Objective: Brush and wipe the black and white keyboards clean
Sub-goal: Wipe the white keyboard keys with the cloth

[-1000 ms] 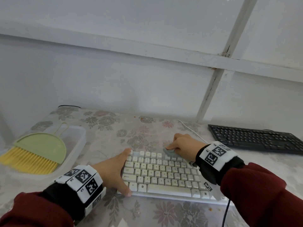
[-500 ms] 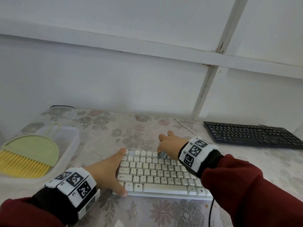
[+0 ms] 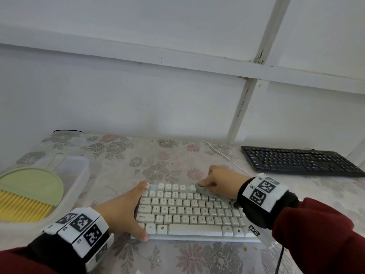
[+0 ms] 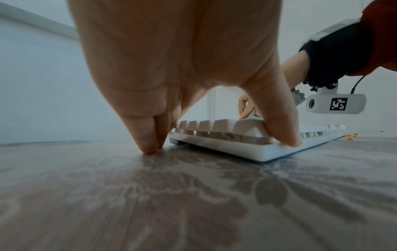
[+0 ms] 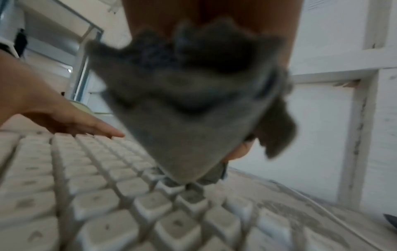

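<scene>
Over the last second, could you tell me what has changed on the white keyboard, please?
The right hand, gripping the grey cloth, swept left along the top key row of the white keyboard, then back right to about where it started. The left hand stayed braced against the keyboard's left end. The black keyboard and the brush in its clear tray did not move.

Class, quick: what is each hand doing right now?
Left hand: open, straight fingers bracing the white keyboard's left end.
Right hand: grips a grey cloth, pressing it on the top key rows.
</scene>
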